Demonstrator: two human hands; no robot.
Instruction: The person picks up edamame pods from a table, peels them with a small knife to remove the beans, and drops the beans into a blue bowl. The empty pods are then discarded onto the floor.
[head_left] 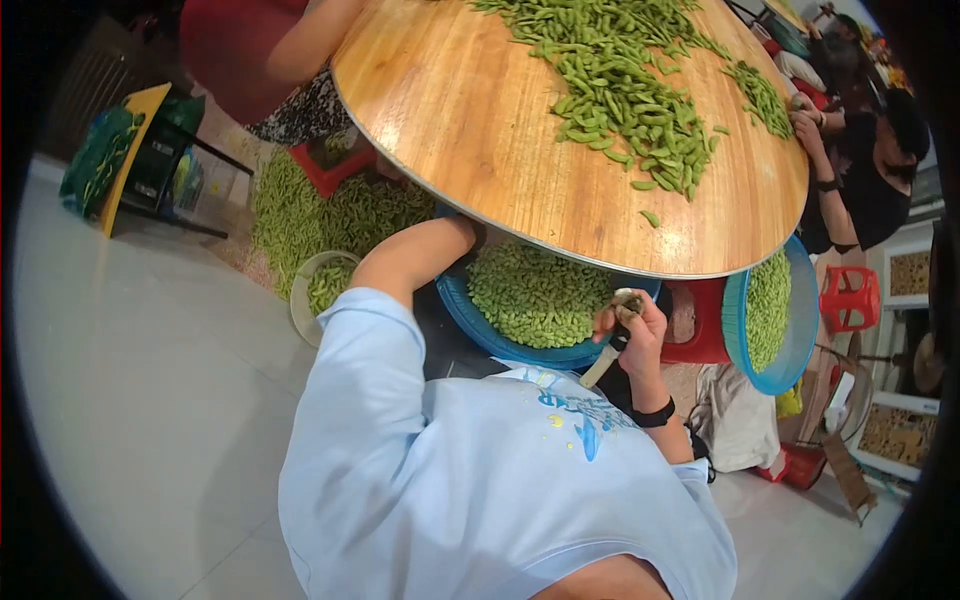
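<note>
My right hand (640,335) is closed just below the table's near edge, with dark stains on its fingers. A small tool with a flat pale handle (600,367) sticks out beneath it; its other end is hidden in the fingers. My left forearm (425,250) reaches under the tabletop, which hides that hand. Between my arms stands a blue basin (455,300) holding many shelled green beans (535,300). Above it, the round wooden table (470,130) carries a heap of green bean pods (640,100).
Pods (285,215) cover the floor at left, beside a pale bucket (305,300) and a red stool (335,170). Another blue basin (800,330) of beans stands at right, near a red stool (850,298). A person in red (235,60) and a person in black (865,170) sit around the table.
</note>
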